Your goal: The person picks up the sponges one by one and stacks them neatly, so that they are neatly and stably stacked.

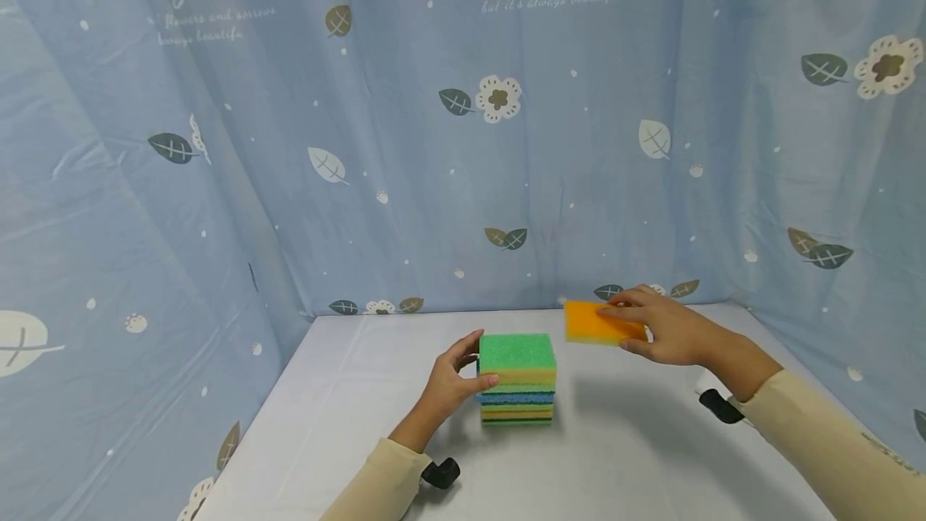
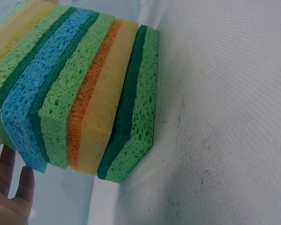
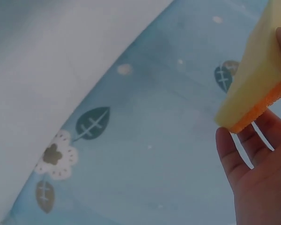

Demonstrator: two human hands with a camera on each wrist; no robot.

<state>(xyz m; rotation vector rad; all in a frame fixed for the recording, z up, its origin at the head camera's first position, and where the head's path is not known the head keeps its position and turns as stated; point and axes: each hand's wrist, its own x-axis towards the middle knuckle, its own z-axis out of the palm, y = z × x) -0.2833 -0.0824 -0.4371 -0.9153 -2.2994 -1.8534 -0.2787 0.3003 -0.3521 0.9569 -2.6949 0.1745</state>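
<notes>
A stack of sponges [image 1: 517, 380] stands on the white table, a green one on top, with green, blue, yellow and orange layers below. My left hand [image 1: 452, 376] holds the stack's left side, thumb at the front and fingers toward the back. In the left wrist view the layered sponges [image 2: 79, 89] show close up, fingertips near the blue layer. Right of the stack and above the table, my right hand [image 1: 669, 328] grips an orange and yellow sponge [image 1: 589, 320] by its right end. The right wrist view shows that sponge [image 3: 253, 79] tilted between thumb and fingers.
A white table [image 1: 347, 392] lies under both hands. Behind it and along its sides hangs a blue curtain [image 1: 405, 143] printed with leaves and flowers. Black straps or mounts show at the left wrist [image 1: 441, 473] and the right wrist [image 1: 719, 406].
</notes>
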